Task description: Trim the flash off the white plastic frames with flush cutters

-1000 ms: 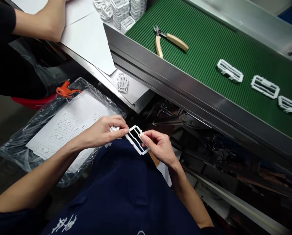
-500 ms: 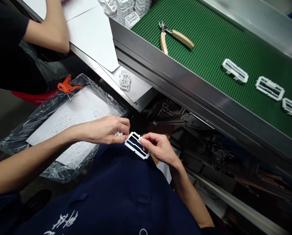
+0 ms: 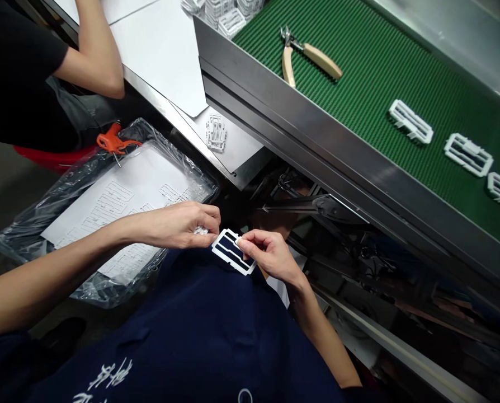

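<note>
White moulded plastic frame at centre of view, just above navy shirt: right end pinched between fingertips of right hand. Left hand, fingers curled together around small white piece, just beside frame's left end. Hands close together near chest for steady control.

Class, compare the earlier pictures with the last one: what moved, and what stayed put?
The white plastic rectangular frame, held by the right hand, has turned flatter and shifted toward the navy shirt. The left hand still pinches a small white piece, its forearm swung more level. Nothing was let go. The wood-handled pliers on the green conveyor belt lie as before.
</note>
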Demonstrator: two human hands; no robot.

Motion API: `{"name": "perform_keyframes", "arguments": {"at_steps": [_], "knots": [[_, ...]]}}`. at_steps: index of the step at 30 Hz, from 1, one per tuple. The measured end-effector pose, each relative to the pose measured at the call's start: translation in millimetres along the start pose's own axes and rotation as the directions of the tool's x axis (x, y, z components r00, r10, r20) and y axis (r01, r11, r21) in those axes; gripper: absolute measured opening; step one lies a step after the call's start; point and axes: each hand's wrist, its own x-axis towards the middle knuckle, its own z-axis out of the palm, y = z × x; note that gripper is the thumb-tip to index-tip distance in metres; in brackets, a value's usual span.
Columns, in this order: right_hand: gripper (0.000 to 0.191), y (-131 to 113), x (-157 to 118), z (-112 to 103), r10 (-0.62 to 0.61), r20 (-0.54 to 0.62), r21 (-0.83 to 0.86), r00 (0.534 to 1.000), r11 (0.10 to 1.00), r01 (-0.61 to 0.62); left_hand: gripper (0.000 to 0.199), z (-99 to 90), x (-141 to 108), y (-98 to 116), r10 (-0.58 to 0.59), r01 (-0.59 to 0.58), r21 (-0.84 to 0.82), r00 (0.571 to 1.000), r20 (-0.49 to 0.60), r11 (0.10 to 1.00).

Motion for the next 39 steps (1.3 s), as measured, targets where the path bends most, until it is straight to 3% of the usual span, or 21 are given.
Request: {"name": "perform_keyframes", "arguments": {"at_steps": [8, 15, 21, 28, 39], "knots": [[0.029, -1, 4, 0, 0.021, 0.004, 0.101, 1.000, 0.995, -0.022, 0.021, 8.9, 5, -14, -0.014, -0.004, -0.101, 0.985, -0.173, 0.995], [0.029, 7, 7, 0, 0.005, 0.056, 0.198, 0.998, 0.980, -0.016, 0.018, 6.3, 2, -20, -0.098, 0.029, -0.245, 0.956, -0.276, 0.969], [0.031, 13, 9, 1, 0.011, 0.026, 0.234, 1.000, 0.972, -0.017, 0.019, 9.3, -5, -20, -0.171, 0.132, -0.301, 0.980, -0.105, 0.944], [0.029, 13, 8, 1, 0.010, 0.069, 0.261, 0.998, 0.965, -0.028, 0.020, 7.6, -3, -18, -0.072, 0.049, -0.351, 0.996, -0.052, 0.935], [0.027, 11, 8, 3, 0.013, 0.088, 0.250, 0.996, 0.968, -0.034, 0.021, 5.9, -5, -15, -0.065, 0.059, -0.283, 0.998, -0.013, 0.957]]}}
